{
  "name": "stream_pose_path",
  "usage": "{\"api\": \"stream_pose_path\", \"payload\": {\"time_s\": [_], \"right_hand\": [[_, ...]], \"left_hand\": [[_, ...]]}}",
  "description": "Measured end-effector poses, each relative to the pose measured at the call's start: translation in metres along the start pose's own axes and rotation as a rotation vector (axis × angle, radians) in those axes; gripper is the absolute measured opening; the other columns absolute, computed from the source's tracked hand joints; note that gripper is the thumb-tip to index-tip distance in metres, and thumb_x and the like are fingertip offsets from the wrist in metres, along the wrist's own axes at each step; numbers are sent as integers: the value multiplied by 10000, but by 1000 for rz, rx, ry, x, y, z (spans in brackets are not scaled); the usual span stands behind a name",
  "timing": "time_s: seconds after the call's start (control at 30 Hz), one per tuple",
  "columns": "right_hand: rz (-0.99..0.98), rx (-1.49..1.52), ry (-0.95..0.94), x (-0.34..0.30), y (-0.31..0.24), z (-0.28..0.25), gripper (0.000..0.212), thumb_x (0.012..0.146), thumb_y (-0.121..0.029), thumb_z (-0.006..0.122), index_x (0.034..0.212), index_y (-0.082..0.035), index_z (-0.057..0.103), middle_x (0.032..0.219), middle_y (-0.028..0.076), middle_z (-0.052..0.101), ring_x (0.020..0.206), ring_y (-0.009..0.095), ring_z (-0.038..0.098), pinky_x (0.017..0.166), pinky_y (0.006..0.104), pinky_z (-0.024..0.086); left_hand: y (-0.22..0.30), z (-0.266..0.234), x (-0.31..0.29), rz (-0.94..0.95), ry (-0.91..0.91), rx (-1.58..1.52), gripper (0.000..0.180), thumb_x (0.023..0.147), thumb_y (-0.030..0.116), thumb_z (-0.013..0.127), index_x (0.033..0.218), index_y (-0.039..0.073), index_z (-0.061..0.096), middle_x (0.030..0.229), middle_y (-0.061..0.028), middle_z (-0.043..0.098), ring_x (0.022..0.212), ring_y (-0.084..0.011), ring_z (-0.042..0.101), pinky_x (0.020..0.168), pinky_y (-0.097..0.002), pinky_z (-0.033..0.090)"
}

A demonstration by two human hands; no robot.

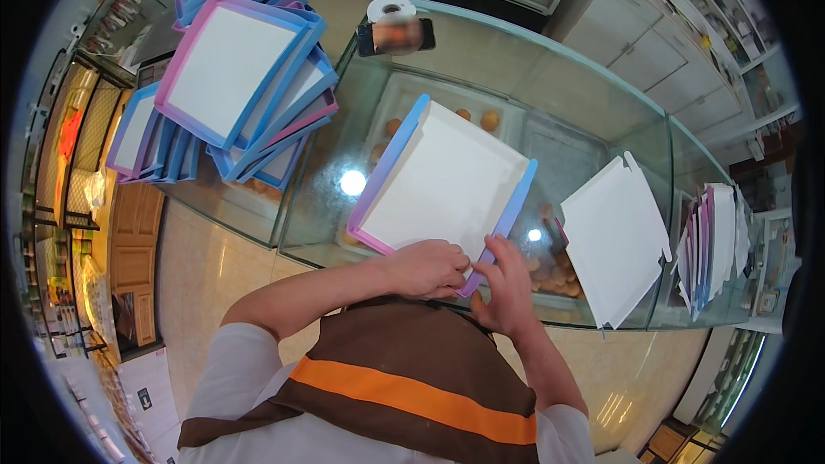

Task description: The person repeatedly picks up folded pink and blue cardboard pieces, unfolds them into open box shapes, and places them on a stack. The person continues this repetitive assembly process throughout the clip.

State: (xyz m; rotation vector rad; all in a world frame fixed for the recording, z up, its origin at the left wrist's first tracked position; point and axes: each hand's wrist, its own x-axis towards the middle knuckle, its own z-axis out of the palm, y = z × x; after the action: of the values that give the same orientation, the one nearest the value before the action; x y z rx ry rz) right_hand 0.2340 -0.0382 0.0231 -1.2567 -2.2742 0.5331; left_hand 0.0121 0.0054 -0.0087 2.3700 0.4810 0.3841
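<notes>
A shallow cardboard box tray, white inside with blue-to-purple side walls, lies on the glass counter in front of me. Its left and right walls stand up; the far side looks flat, without a raised wall. At its near right corner, my left hand is closed, fingers curled on the near edge; the fingertips are partly hidden. My right hand pinches the right wall beside that corner, fingers over the wall and thumb close to the left hand. Unfolded white cardboard blanks lie to the right of my right hand.
Folded blue, pink and purple box trays are piled high at the left. More flat blanks stand at the far right. A phone and a white roll sit on the far counter edge. Round baked goods show beneath the glass.
</notes>
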Motion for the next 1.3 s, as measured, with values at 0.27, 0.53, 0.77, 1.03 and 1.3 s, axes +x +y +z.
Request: {"api": "stream_pose_path", "payload": {"time_s": [0.27,0.53,0.77,1.03,1.3], "right_hand": [[-95,-58,-78,-7,-4,10,194,718,-95,744,889,-54,663,1315,161,570,1308,414,497,1034,535,419],[45,282,413,28,-36,-37,555,857,-182,722,1355,-33,528,1442,215,485,1385,376,442,1108,506,366],[434,1561,617,18,35,-38,631,1073,-475,418,1513,-27,359,1493,154,450,1364,287,443,1140,472,342],[531,1035,624,15,8,-50,542,1087,-423,416,1393,19,484,1308,115,585,1201,214,542,1052,352,403],[382,896,520,23,-29,-58,646,1044,-484,449,1374,69,496,1234,151,607,1134,213,566,1003,346,428]], "left_hand": [[14,-7,-1,-12,68,113,148,833,224,723,795,93,668,886,-82,578,885,-265,594,769,-396,481],[60,-57,-2,-113,758,298,218,834,254,725,785,79,605,724,-39,545,628,-245,561,595,-337,454],[60,-69,-30,-213,1219,-1151,390,935,373,566,951,-15,603,951,-90,605,887,-178,564,811,-315,424],[61,-89,-51,-345,929,-979,527,1013,407,517,1301,-33,537,1164,-91,641,1068,-144,586,924,-297,446],[74,-105,-51,-356,923,-804,565,1077,417,443,1392,-49,488,1182,-81,639,1070,-125,575,948,-304,458]]}}
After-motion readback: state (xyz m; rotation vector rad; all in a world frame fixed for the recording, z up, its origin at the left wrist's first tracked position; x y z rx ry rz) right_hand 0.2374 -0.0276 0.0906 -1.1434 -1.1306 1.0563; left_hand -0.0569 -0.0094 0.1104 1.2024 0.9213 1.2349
